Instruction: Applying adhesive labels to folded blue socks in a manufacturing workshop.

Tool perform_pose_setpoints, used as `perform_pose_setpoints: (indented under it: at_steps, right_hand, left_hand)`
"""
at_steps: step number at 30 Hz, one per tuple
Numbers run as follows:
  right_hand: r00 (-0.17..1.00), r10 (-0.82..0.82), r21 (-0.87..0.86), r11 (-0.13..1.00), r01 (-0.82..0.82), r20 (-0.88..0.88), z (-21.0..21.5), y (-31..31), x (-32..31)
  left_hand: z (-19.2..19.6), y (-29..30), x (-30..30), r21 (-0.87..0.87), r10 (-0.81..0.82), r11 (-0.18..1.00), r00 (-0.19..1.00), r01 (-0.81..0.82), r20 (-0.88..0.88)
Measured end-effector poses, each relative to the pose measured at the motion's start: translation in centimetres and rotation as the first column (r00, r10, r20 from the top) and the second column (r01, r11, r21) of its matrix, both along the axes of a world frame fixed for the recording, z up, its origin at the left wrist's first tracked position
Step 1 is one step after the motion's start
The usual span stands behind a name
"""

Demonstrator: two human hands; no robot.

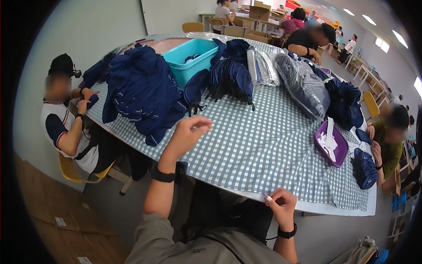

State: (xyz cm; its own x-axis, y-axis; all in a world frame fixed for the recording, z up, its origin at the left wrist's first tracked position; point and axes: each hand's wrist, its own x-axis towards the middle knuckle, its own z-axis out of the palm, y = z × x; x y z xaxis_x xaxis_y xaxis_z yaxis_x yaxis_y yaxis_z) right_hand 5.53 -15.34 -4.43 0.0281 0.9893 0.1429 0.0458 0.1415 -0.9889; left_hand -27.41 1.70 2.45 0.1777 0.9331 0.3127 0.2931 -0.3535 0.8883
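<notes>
Head view showed the person's left hand (188, 134) raised over the near left part of the worktop (314, 207), its grip loosely curled, with a gap between thumb and fingers and nothing seen inside. The right hand (283, 204) was at the near edge, fingers bent, with one small white piece (268, 199) at the thumb tip; whether the grip pinched it or it was stuck there could not be told. Each wrist wore a black band, two in all.

Small lettering on the person's grey shirt (158, 242) was too blurred to read, as was the writing on the red banner (303, 6) far behind. Three white labels (60, 221) marked the brown cardboard (44, 207) at lower left, their print too small to make out.

One checked cloth (250, 145) covered most of the worktop. Beyond the left hand lay one large navy pile (140, 88), partly hiding the single teal bin (193, 64). Rounded navy pieces (228, 79) with black straps, too overlapped to count, sat beside it, then silvery packs (262, 66) and one clear bag (303, 83) of dark goods. One purple basket (336, 152) of white slips (327, 141) stood at right, near a navy stack (365, 169). Three co-workers sat or leaned around the worktop.
</notes>
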Motion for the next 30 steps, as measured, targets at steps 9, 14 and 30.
perform_pose_setpoints:
  at_steps: [9,14,30]
  right_hand:
    - [0.998,-0.056,0.016,0.998,0.056,0.033,0.8,0.3,0.0]
    - [0.996,0.021,0.040,0.999,-0.024,0.088,1.1,-0.1,0.3]
    - [0.989,0.136,0.070,0.988,-0.140,0.063,0.4,-0.4,0.9]
  left_hand:
    - [-2.9,-7.1,3.1,-0.120,-0.040,0.991,0.992,0.054,0.117]
    - [-5.9,-10.4,4.2,-0.244,0.039,0.969,0.940,0.047,0.338]
    - [-7.4,-9.4,7.1,0.095,0.305,0.946,0.951,-0.309,0.060]
